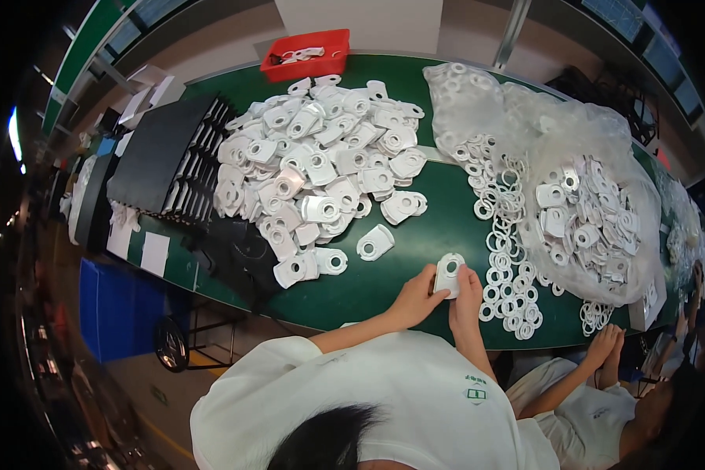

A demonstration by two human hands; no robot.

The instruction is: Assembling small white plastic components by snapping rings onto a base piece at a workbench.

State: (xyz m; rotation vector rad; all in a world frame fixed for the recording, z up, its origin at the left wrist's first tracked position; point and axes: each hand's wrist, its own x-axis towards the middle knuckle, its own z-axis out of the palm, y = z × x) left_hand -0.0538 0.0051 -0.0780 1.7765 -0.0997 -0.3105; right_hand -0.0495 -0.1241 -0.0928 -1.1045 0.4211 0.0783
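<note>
Near the front edge of the green table, a white plastic part (449,270) with a rounded end and a round hole is held up between both hands. My left hand (417,299) grips its lower left side with closed fingers. My right hand (467,299) pinches it from the right, thumb on its face. Just right of my hands lies a spread of white rings (512,301). To the left, a single similar white part (376,243) rests on the table, and beyond it rises a large heap of such parts (317,160).
A red bin (305,56) with some white pieces stands at the far edge. Clear plastic bags (536,251) of parts and rings fill the right side. Dark stacked trays (164,157) stand left, above a blue bin (121,309). A co-worker's hands (603,347) are at lower right.
</note>
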